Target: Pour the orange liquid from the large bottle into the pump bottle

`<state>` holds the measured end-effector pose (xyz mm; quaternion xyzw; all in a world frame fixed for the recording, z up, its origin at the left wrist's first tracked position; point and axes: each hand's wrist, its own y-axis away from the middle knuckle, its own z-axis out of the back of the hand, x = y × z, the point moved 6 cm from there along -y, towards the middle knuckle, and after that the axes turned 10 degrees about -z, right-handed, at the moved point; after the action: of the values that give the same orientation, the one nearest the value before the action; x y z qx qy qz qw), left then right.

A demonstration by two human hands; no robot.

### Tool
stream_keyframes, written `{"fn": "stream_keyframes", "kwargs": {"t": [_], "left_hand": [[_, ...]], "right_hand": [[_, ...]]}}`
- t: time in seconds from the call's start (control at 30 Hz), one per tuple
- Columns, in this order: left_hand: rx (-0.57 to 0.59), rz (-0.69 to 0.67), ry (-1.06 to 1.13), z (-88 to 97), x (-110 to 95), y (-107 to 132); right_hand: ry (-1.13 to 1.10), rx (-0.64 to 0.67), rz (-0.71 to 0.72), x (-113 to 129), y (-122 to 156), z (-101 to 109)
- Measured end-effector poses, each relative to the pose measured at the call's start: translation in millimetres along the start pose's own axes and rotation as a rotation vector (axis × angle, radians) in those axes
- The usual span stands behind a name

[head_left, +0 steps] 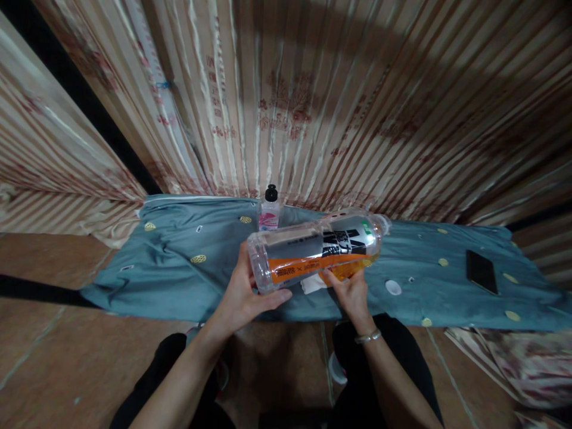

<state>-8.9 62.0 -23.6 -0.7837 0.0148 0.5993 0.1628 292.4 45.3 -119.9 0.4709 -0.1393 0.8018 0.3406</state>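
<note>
A large clear plastic bottle (308,253) with a silver and orange label lies tilted nearly sideways above the blue cloth, its uncapped-looking neck toward the right. My left hand (245,295) grips its base end, thumb along the lower side and fingers mostly hidden behind. Under the neck half, my right hand (351,295) is closed against the bottle, with its thumb at the lower edge and other fingers largely out of sight. Something amber shows by that hand; whether it is liquid or a separate thing I cannot tell. A white piece like tissue (314,283) pokes out beside the right thumb.
A small clear bottle with a black cap (270,208) stands behind the large one. On the blue patterned cloth (170,286) lie a white round piece (393,287) and a dark phone (481,271) at right. A pleated curtain (286,101) hangs close behind; dark poles flank the left.
</note>
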Motion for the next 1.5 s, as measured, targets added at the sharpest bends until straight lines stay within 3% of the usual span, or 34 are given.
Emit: {"fn": "stream_keyframes", "kwargs": {"t": [1.5], "left_hand": [[-0.009,0.017,0.02,0.5,2.0,3.1]], "right_hand": [[-0.024,0.003,0.01,1.3,0.4,-0.6]]}}
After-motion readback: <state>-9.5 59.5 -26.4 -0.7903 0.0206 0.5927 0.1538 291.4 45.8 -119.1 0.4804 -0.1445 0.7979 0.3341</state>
